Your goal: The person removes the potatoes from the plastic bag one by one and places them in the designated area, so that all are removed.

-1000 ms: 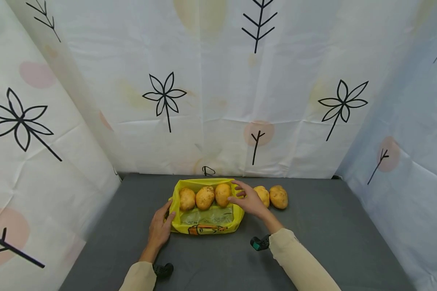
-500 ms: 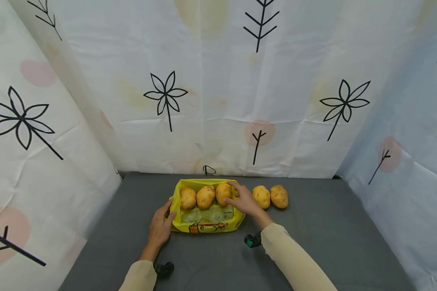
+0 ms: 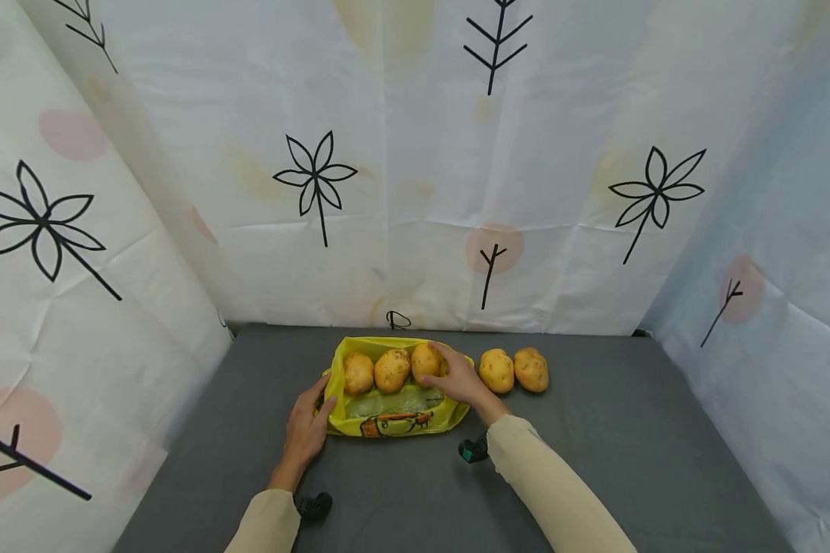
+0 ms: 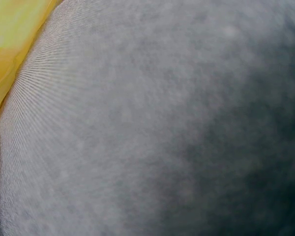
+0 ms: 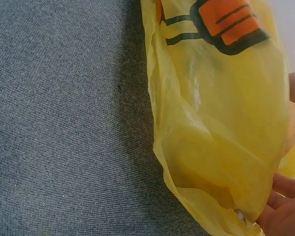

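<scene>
A yellow plastic bag [image 3: 456,418] lies on its base with its mouth facing up, an orange and black print on its near side. Three potatoes [image 3: 392,371] sit in a row inside. At the bag's left edge, my left hand [image 3: 307,430] grips the rim, thumb inside and fingers outside. My right hand [image 3: 459,378] reaches over the right rim, thumb and fingers round the rightmost potato [image 3: 425,363]. In the right wrist view, the bag's side [image 5: 226,108] covers much of that hand [image 5: 285,211]. Only a strip of yellow bag [image 4: 14,39] shows in the left wrist view.
Two more potatoes, one [image 3: 496,372] beside the other [image 3: 531,370], lie on the dark grey table [image 3: 615,461] right of the bag. A white patterned curtain [image 3: 415,192] encloses the back and sides. Small black devices are worn at both wrists.
My right hand has moved left from the bag's right rim onto the rightmost potato, and its fingers have closed round it. The bag's right side bulges out slightly. My left hand stays put.
</scene>
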Demonstrator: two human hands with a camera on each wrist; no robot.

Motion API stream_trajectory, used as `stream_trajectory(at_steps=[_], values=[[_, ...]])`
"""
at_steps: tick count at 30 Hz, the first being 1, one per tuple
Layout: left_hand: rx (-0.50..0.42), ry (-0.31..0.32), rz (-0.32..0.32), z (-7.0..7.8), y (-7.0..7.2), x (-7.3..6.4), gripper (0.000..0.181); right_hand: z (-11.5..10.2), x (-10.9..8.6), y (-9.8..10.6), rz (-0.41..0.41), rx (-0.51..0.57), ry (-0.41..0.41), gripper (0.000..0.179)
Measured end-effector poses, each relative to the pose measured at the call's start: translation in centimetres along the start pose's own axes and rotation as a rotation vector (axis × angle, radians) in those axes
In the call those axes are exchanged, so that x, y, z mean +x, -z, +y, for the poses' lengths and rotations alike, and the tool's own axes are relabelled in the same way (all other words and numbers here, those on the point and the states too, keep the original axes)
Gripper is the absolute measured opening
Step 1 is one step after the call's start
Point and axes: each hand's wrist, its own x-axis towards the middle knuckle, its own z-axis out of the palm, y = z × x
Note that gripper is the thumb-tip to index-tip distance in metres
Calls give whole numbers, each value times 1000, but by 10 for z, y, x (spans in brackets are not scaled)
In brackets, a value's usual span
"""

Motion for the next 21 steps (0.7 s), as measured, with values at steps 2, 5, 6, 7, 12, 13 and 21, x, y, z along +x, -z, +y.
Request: stream_trajectory(at_steps=[2,5,6,7,12,13,21], values=[[0,-2,2,0,0,0,52,-1,2,-1,-3,-9,-4,71],[1,-6,6,0,0,1,52,-3,4,-2,-4,-22,-16,71],[1,-6,6,0,0,1,52,-4,4,-2,-5,-24,-22,70],[1,-7,5,0,0,0,52,-4,4,-3,-6,-28,-29,70],[4,-4,1,0,0,-1,52,-6,5,-5,-22,-21,-50,69],[6,-2,1,-1,0,-1,52,-6,6,-5,-23,-20,-48,69],[14,10,-2,0,0,0,52,-6,8,-10,-8,-37,-20,65]])
